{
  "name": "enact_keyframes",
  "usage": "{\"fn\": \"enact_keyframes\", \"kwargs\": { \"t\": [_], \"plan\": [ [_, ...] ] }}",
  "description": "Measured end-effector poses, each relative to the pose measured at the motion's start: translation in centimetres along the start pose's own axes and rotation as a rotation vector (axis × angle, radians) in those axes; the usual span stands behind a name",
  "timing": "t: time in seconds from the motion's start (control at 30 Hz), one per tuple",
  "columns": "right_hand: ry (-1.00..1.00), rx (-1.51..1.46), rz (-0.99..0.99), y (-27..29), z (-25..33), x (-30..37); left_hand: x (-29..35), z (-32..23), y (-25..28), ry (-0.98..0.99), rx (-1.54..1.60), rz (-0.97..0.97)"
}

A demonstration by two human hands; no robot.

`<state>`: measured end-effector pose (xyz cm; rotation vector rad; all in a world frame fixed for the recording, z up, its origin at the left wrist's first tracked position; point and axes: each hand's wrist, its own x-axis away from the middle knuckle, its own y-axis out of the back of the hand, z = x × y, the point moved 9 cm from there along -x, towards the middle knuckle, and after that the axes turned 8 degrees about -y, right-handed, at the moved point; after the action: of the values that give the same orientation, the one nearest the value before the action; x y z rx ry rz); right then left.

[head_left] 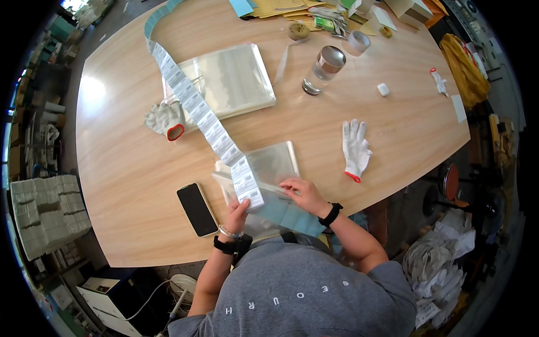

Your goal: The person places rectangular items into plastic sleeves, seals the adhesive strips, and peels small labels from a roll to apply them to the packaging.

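At the near table edge, the left hand (237, 212) pinches the end of a long label strip (197, 109) between thumb and fingers, while the right hand (303, 194) presses flat, fingers spread, on a clear plastic bag (275, 163) beneath it. A black phone (197, 209) lies just left. Farther off sit a stack of clear bags (236, 78), two white gloves (355, 147) and a glass (324, 69).

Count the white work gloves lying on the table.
2: one glove beside the label strip on the left, one glove lying flat on the right. Others may be hidden in the far clutter.
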<state>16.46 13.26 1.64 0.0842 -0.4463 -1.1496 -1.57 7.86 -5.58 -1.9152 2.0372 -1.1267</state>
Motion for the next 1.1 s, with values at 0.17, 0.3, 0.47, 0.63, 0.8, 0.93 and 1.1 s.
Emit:
{"fn": "enact_keyframes", "kwargs": {
  "t": [0.17, 0.3, 0.47, 0.63, 0.8, 0.93, 1.1],
  "plan": [
    [0.322, 0.458, -0.049, -1.4, 2.6, 1.0, 2.1, -2.0, -2.3, 0.025, 0.003, 0.266],
    [0.303, 0.458, -0.067, -1.8, 2.2, 1.0, 2.6, -2.6, -3.1, 0.015, -0.044, 0.32],
    [0.356, 0.47, -0.136, -1.7, 2.1, 1.2, 1.4, -1.7, -2.3, 0.004, -0.103, 0.228],
    [0.365, 0.362, -0.158, -1.1, 2.6, 0.8, 1.4, -1.2, -2.2, 0.018, -0.108, 0.272],
    [0.365, 0.368, -0.134, -1.8, 2.8, 0.9, 1.4, -2.1, -3.3, 0.01, -0.104, 0.294],
    [0.098, 0.131, -0.178, -0.5, 0.0, -0.4, 1.9, -2.5, -4.0, -0.007, -0.099, 0.365],
    [-0.131, -0.002, -0.175, -0.2, -3.2, -1.3, 2.3, -2.8, -3.4, -0.027, -0.021, 0.328]
  ]
}}
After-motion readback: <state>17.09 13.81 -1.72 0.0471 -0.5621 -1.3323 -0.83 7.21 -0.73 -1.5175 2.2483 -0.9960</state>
